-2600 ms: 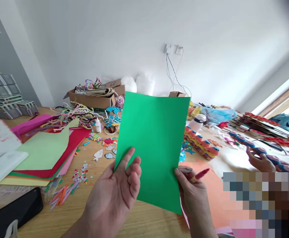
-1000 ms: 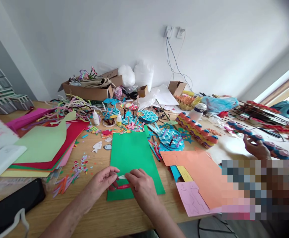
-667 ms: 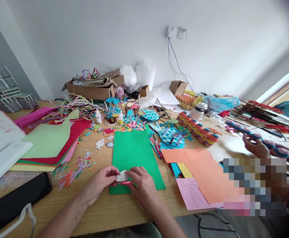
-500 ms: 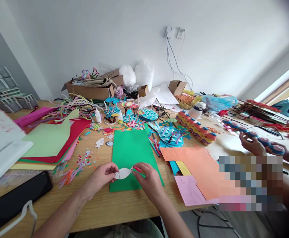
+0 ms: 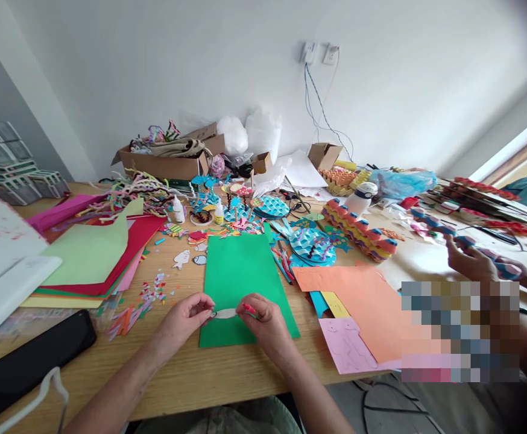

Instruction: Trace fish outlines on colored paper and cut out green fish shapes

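A small white paper fish [image 5: 225,313] is stretched between my hands, tilted so that it shows as a narrow strip. My left hand [image 5: 192,316] pinches its left end. My right hand [image 5: 264,322] is closed at its other end, with a red pen [image 5: 248,308] tucked between the fingers; only a short piece of the pen shows. Just beneath lies a green paper sheet [image 5: 240,268] on the wooden table. Left of that sheet are more paper fish cutouts [image 5: 181,259]. Loose pens [image 5: 283,263] lie along its right edge.
Paper scraps [image 5: 152,292], stacked coloured sheets [image 5: 82,256] and a black phone [image 5: 41,361] lie to the left. Orange paper [image 5: 367,301] and a painted egg carton [image 5: 358,232] are on the right. A co-worker's hand [image 5: 471,262] holds a painted carton strip [image 5: 467,242]. Glue bottles [image 5: 178,210] stand behind.
The paper fish has tipped from showing its broad face to nearly edge-on. Both hands still hold it in about the same place. The co-worker's hand has shifted slightly right.
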Motion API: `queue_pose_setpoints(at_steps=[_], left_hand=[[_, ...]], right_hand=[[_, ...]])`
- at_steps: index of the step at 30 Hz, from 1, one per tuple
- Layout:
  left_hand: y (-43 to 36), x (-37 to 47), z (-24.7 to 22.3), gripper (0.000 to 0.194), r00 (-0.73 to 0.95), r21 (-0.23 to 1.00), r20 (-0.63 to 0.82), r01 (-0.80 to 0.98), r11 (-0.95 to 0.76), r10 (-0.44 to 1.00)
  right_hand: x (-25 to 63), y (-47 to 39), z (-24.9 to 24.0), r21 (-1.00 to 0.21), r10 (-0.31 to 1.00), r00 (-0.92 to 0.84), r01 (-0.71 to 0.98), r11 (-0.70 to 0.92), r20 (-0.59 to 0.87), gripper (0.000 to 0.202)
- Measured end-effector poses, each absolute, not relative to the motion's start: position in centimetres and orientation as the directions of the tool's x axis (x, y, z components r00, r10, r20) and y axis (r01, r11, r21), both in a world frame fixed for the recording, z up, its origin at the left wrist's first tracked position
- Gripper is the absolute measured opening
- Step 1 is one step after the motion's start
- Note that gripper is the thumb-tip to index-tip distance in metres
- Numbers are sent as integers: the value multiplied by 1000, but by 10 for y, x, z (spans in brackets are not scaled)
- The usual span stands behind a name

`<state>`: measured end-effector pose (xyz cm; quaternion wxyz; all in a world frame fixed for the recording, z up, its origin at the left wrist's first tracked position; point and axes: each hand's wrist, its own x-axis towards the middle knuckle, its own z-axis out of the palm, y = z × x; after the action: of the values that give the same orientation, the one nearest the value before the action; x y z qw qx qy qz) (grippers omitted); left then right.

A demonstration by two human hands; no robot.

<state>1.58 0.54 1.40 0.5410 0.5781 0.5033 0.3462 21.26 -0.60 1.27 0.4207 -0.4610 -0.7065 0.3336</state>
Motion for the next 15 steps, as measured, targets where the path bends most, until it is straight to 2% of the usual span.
queue_pose_setpoints(at_steps=[3, 7, 11, 15], left_hand=[[8, 13, 11, 11, 244, 944, -65, 328, -20, 968], [10, 8, 13, 12, 308, 823, 38, 530, -205, 951], [8, 3, 18, 18, 506, 727, -25, 601, -332, 862], [2, -4, 18, 34, 634, 663, -53, 600, -447, 772]], right_hand=[[212, -6, 6, -794, 908, -268, 445, 414, 324, 17], [211, -6, -4, -684, 891, -326, 572, 452, 316, 22], [213, -8, -6, -622, 870, -386, 611, 490, 306, 26], [215, -13, -3, -597, 861, -432, 627, 501, 269, 37]])
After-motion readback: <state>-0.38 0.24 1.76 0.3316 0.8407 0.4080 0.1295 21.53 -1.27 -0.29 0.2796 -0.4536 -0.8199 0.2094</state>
